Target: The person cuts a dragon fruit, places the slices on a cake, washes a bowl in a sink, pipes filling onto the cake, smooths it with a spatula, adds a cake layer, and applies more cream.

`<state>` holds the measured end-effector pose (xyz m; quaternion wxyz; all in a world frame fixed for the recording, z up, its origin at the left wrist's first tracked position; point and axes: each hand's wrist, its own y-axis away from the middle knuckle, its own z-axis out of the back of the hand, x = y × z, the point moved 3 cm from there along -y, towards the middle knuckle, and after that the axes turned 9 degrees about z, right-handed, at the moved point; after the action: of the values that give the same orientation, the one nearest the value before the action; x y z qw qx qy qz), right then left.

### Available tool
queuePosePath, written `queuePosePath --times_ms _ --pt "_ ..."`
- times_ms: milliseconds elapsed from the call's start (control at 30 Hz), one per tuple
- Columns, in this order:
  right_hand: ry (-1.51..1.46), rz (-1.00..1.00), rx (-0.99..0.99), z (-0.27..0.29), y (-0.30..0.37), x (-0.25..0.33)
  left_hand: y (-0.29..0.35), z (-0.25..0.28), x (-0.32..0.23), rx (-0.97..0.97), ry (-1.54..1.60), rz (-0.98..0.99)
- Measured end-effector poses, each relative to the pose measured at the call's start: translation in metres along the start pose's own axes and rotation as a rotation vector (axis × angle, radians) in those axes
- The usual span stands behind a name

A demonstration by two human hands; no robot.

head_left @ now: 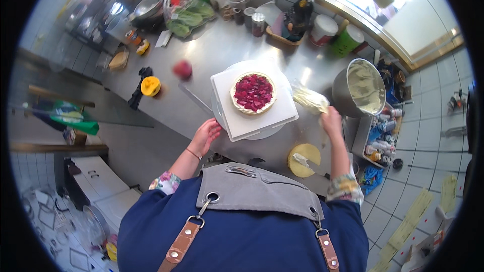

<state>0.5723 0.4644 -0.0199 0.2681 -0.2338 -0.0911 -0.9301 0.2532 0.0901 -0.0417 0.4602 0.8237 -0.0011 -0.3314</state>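
A round cake layer [253,93] with a pale cream edge and chopped red fruit on top sits on a white square board [234,127]. Under the board is a round white stand [276,132]. My right hand [330,121] is closed around what looks like a piping bag of cream [311,99], right of the board and pointing towards the cake. My left hand [205,137] is open beside the board's left edge, fingers slightly bent and holding nothing. Nearer me lies a bare yellow sponge layer [304,160], with a cream-smeared palette knife [302,161] across it.
A metal mixing bowl [359,88] smeared with cream stands at right. Left of the board lie a long flat blade [195,97], a blurred red round object [182,69] and a yellow piece [150,86]. Bagged greens [189,18], jars [258,24] and tubs [323,28] line the back.
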Motion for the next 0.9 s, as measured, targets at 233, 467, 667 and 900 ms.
queuePosePath --times_ms 233,467,667,900 --pt "-1.339 0.113 -0.581 0.156 0.069 0.051 -0.018 -0.001 -0.009 -0.031 0.045 -0.038" --pt "-1.328 0.286 -0.302 0.122 0.046 0.135 -0.028 0.01 -0.034 0.11 0.017 0.013" --pt "-1.226 0.37 -0.243 0.07 0.03 0.215 -0.039 0.019 -0.041 0.124 -0.047 0.017" --pt "-1.007 0.482 -0.17 0.006 0.003 0.28 -0.042 0.012 -0.041 0.137 -0.103 0.025"
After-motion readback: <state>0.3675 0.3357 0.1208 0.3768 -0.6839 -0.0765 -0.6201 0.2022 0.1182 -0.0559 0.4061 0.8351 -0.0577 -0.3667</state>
